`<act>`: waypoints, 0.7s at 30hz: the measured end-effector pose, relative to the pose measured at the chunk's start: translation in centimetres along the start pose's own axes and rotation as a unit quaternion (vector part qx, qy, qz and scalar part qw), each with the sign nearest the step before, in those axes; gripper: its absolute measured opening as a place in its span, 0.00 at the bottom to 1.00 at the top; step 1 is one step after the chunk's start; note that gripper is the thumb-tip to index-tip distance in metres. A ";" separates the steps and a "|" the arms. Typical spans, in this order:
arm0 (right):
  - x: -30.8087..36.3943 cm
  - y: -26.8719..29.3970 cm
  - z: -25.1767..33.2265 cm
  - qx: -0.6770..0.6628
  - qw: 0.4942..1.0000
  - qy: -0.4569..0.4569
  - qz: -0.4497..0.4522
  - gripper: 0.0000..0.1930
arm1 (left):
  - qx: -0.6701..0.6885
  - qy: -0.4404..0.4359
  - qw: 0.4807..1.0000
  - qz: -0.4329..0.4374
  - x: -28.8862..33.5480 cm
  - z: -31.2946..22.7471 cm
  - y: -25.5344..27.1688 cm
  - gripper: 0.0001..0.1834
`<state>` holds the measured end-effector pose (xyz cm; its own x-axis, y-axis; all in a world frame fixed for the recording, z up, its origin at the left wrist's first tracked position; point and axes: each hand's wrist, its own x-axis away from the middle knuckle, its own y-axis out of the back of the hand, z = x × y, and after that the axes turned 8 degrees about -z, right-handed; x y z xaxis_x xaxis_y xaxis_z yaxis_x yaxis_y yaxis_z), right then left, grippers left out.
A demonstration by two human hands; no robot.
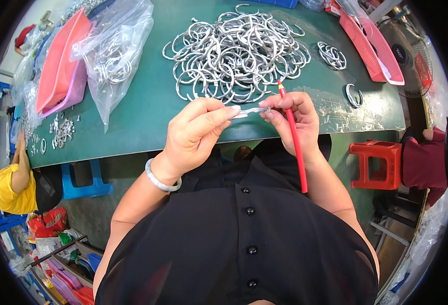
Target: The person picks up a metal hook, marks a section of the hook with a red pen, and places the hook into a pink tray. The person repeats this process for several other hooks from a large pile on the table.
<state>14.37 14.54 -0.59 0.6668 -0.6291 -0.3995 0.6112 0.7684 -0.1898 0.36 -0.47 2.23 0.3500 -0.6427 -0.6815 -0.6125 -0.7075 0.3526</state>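
My left hand (199,131) pinches one end of a silver cuff bangle (254,110) between thumb and fingers. The fingertips of my right hand (299,122) grip its other end, so the piece is held edge-on between both hands above the table's near edge. A red pencil (296,145) is also tucked in my right hand, its sharpened tip pointing up and away. Just beyond my hands lies a large heap of silver open bangles (236,56). To its right are a small stack of bangles (331,55) and a pair of bangles (354,95).
Pink baskets (63,63) and a clear plastic bag (119,56) with silver pieces stand at left, near small loose metal parts (62,131). Another pink basket (371,48) and a fan (404,56) are at right. People sit at both sides, by blue (86,180) and red (375,165) stools.
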 end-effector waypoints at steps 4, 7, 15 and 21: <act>0.1 -0.1 0.1 0.011 1.000 0.012 0.003 0.15 | 0.000 -0.010 1.000 -0.007 0.1 0.2 0.0 0.17; 0.0 -0.1 0.2 0.025 0.999 0.029 0.010 0.15 | -0.004 -0.001 1.000 -0.008 0.2 0.0 0.2 0.13; 0.1 -0.1 0.4 0.054 0.997 0.055 0.021 0.14 | 0.000 -0.014 1.000 -0.019 0.3 0.1 0.3 0.14; 0.0 -0.2 0.5 0.071 0.992 0.100 0.011 0.12 | 0.006 -0.016 0.999 -0.029 0.7 0.7 0.2 0.13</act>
<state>14.47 14.30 -0.17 0.5905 -0.5657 -0.5756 0.6617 0.7477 -0.0559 -0.01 -0.85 1.42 0.3628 -0.5917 -0.7200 -0.6008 -0.7391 0.3046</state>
